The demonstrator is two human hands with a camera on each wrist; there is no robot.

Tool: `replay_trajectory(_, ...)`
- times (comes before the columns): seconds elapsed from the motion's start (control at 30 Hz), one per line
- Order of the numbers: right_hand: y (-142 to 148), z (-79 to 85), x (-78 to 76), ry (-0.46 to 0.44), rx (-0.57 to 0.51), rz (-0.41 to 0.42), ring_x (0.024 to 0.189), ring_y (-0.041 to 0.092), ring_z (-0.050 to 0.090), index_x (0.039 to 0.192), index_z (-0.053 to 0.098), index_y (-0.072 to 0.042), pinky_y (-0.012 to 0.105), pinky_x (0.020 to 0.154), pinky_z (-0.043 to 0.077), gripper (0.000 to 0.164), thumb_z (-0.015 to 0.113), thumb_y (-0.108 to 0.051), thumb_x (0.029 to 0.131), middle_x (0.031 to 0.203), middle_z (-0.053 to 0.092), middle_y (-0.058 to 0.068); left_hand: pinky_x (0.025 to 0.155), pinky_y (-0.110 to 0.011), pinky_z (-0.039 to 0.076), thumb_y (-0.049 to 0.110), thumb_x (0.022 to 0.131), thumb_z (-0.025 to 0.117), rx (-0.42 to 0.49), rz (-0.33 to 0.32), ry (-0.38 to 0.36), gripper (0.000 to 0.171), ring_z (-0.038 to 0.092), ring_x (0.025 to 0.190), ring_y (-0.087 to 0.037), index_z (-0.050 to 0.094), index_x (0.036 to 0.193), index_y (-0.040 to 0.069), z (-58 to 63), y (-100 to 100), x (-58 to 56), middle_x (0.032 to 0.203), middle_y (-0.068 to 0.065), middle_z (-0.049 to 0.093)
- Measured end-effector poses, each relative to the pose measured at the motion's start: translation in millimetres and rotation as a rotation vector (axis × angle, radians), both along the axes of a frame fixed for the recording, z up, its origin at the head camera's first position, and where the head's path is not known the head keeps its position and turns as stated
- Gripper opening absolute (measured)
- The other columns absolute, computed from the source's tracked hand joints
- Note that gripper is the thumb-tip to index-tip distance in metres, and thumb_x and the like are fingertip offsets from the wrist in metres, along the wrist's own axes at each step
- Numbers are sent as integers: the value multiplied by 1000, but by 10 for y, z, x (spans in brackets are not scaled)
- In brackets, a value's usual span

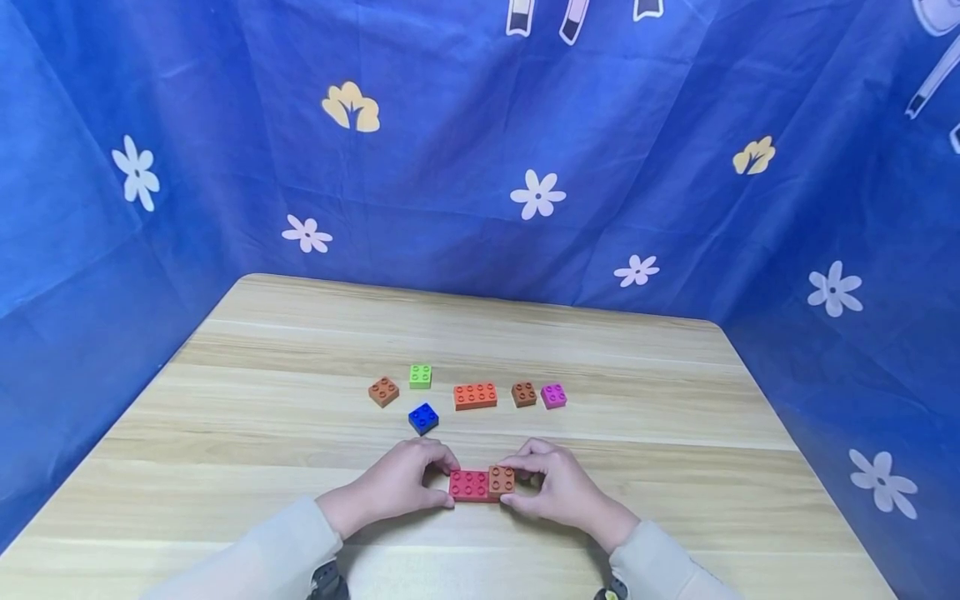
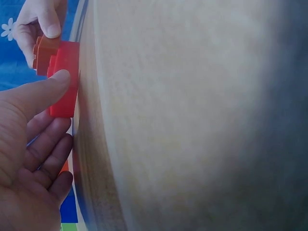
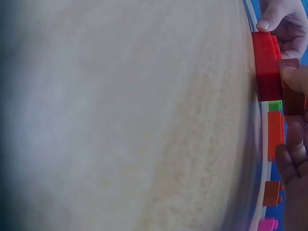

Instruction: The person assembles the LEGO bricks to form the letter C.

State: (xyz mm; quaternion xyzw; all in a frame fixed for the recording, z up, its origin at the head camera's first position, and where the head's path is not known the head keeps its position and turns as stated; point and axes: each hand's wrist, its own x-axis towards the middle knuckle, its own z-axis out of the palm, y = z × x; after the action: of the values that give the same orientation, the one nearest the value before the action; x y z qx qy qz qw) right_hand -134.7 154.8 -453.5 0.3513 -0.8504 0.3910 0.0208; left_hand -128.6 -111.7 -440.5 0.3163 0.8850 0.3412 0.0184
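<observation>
On the near part of the table lies a long red toy brick (image 1: pixel 468 485), studs up. My left hand (image 1: pixel 405 482) grips its left end between thumb and fingers, the thumb (image 2: pixel 60 79) on the near side. Over the red brick's right end is a square brown brick (image 1: pixel 502 478), pinched by my right hand (image 1: pixel 561 492). In the right wrist view this brown brick (image 3: pixel 292 98) is at the red brick's (image 3: pixel 267 67) studded side and reaches past its end. Whether the studs are fully engaged I cannot tell.
Farther back on the wooden table (image 1: pixel 637 375) lie loose bricks: brown (image 1: pixel 383 391), light green (image 1: pixel 421 377), blue (image 1: pixel 423 418), long orange (image 1: pixel 476 396), another brown (image 1: pixel 523 394) and magenta (image 1: pixel 553 396). A blue patterned cloth (image 1: pixel 450 167) hangs behind and along both sides.
</observation>
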Motion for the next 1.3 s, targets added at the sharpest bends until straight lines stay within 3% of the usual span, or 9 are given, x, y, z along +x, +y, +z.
replay_trajectory(0.2,-1,24,11,-29,9,-10,72,10,53,106,73,-15,22,64,48,40,85,-19,68,87,57,-17,87,-39,48,27,66,85,37,31,-11,38,61,90,-13,68,97,12,-17,-35,2,94,8,66)
replay_trajectory(0.33,-1,28,11,-35,15,-11,71,10,53,105,73,-15,22,64,48,39,85,-20,68,87,56,-17,90,-41,47,27,66,85,86,124,-11,44,61,94,-15,67,102,11,-14,-86,-19,99,5,67)
replay_trajectory(0.53,9,20,7,-35,12,-10,72,9,53,105,73,-15,21,65,48,39,85,-19,68,86,57,-15,89,-40,48,22,66,85,138,256,44,49,61,97,-18,67,109,9,13,-156,-89,104,2,67)
replay_trajectory(0.8,11,-3,-3,-12,-5,10,72,10,54,105,73,-13,21,65,49,39,85,-18,68,85,58,-10,93,-47,46,24,66,86,159,370,94,61,59,106,-29,62,119,6,-11,-215,-182,118,-9,63)
replay_trajectory(1.07,12,-10,-4,-15,-4,9,73,10,54,105,73,-12,21,65,49,39,84,-18,68,84,58,-8,94,-53,43,20,68,85,147,469,-18,69,58,106,-37,56,127,1,-6,-221,-249,120,-20,60)
replay_trajectory(1.3,11,-15,-16,-7,-5,11,73,8,54,105,73,-12,20,65,49,40,85,-19,68,83,58,-6,98,-50,41,15,69,84,127,496,-64,64,57,109,-37,56,123,-5,-13,-194,-303,116,-20,62)
